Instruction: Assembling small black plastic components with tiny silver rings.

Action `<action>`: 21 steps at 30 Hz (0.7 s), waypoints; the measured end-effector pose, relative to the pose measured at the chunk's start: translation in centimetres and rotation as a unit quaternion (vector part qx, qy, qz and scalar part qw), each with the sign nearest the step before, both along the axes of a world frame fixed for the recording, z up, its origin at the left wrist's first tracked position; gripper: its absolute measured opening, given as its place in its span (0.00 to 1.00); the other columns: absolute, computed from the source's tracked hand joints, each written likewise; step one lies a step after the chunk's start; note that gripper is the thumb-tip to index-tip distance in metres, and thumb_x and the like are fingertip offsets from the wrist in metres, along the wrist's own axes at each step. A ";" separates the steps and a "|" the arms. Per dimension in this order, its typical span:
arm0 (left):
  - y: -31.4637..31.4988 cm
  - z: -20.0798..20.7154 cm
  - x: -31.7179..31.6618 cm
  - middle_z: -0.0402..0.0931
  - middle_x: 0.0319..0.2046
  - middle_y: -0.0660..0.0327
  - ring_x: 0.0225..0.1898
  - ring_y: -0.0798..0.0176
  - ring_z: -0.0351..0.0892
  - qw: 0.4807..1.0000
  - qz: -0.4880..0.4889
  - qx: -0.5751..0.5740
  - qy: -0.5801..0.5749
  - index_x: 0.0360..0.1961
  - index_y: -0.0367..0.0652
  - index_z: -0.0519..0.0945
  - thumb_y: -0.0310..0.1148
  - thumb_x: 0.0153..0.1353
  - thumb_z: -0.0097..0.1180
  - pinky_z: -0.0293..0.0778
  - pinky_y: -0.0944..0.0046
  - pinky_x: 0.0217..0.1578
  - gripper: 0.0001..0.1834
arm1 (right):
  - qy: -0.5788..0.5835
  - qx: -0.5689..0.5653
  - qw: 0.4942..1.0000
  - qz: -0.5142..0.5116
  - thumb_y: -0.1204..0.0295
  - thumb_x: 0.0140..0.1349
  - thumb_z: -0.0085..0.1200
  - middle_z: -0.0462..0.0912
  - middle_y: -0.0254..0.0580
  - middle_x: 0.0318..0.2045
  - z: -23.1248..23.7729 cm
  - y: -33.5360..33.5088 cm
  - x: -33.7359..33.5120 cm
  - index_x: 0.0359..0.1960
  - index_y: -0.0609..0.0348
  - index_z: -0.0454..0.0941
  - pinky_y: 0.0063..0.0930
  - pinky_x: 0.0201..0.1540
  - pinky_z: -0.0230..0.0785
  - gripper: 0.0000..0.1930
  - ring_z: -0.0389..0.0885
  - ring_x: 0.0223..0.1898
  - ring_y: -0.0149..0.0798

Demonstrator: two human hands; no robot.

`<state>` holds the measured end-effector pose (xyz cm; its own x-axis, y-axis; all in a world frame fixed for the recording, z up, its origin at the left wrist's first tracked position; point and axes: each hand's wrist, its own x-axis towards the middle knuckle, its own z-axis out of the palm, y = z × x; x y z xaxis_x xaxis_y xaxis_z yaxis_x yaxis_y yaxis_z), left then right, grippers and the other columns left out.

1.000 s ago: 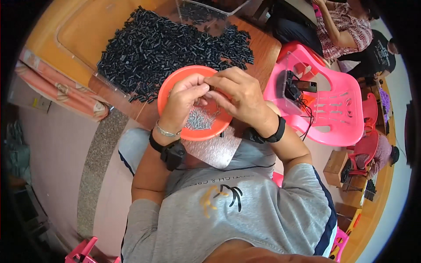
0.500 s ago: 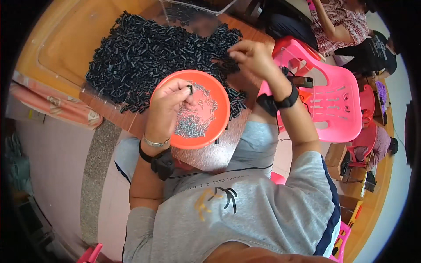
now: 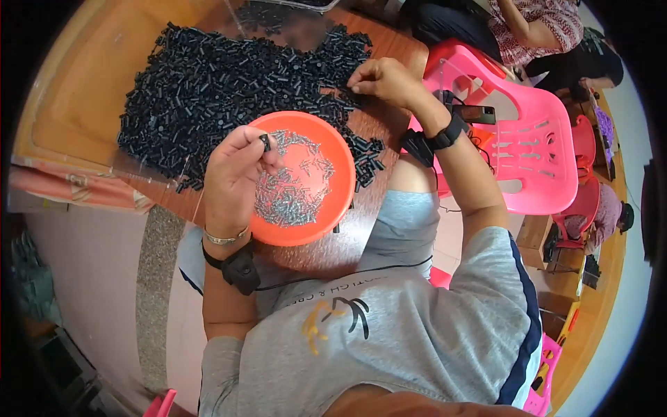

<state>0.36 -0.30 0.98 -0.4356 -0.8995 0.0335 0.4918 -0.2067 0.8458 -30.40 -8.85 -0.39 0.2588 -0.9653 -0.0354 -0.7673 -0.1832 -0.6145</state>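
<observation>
My left hand (image 3: pixel 235 170) is raised over the left rim of an orange bowl (image 3: pixel 332 149) and pinches a small black cylindrical part (image 3: pixel 265 142) between its fingertips. Several small grey metal pieces (image 3: pixel 288 187) lie inside the bowl. My right hand (image 3: pixel 381 78) reaches out to the right end of a big heap of black parts (image 3: pixel 215 83) on the wooden table; its fingertips pinch at one black part (image 3: pixel 349 91) there. Both wrists wear black bands.
A pink plastic chair (image 3: pixel 524 149) stands right of the table with a dark device and cable on its seat. Another seated person (image 3: pixel 538 31) is at the top right. A clear plastic tray (image 3: pixel 278 14) sits behind the heap. More pink chairs stand further right.
My right hand has left the bowl and moved up and right to the edge of the black heap. My left hand stayed over the bowl, holding a black part.
</observation>
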 end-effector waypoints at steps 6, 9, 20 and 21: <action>-0.1 -0.2 0.1 0.72 0.27 0.61 0.31 0.68 0.71 1.000 0.000 0.001 0.005 0.33 0.37 0.72 0.30 0.64 0.45 0.66 0.69 0.34 0.07 | 0.051 -0.022 0.998 0.043 0.74 0.50 0.61 0.82 0.39 0.27 0.3 -0.2 1.3 0.34 0.59 0.81 0.25 0.37 0.72 0.08 0.81 0.30 0.33; -0.2 -0.1 0.1 0.72 0.27 0.61 0.31 0.67 0.72 1.000 0.002 0.001 0.002 0.33 0.37 0.72 0.30 0.64 0.46 0.66 0.69 0.35 0.07 | 0.036 -0.073 0.994 0.076 0.70 0.49 0.61 0.82 0.41 0.28 -0.2 -0.6 1.7 0.33 0.57 0.81 0.30 0.36 0.72 0.09 0.81 0.31 0.39; -0.3 -0.1 0.2 0.71 0.27 0.61 0.31 0.66 0.72 1.000 -0.001 -0.002 0.000 0.33 0.36 0.72 0.30 0.63 0.45 0.66 0.68 0.35 0.07 | 0.114 -0.138 0.980 0.090 0.61 0.51 0.60 0.83 0.44 0.29 -1.1 -3.7 5.7 0.34 0.51 0.82 0.39 0.39 0.72 0.12 0.81 0.35 0.48; -0.4 -0.2 0.3 0.71 0.27 0.61 0.31 0.66 0.72 1.000 -0.002 -0.001 0.007 0.33 0.36 0.72 0.30 0.63 0.45 0.66 0.68 0.35 0.07 | 0.083 -0.125 0.985 0.081 0.61 0.52 0.60 0.83 0.43 0.30 -1.1 -4.1 5.5 0.36 0.51 0.82 0.35 0.40 0.72 0.13 0.81 0.36 0.46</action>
<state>0.67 -0.66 0.80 -0.4382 -0.8980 0.0411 0.5021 -0.2065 0.8398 -24.87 -12.96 -1.53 0.4215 -0.8956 0.1425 -0.8016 -0.4415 -0.4032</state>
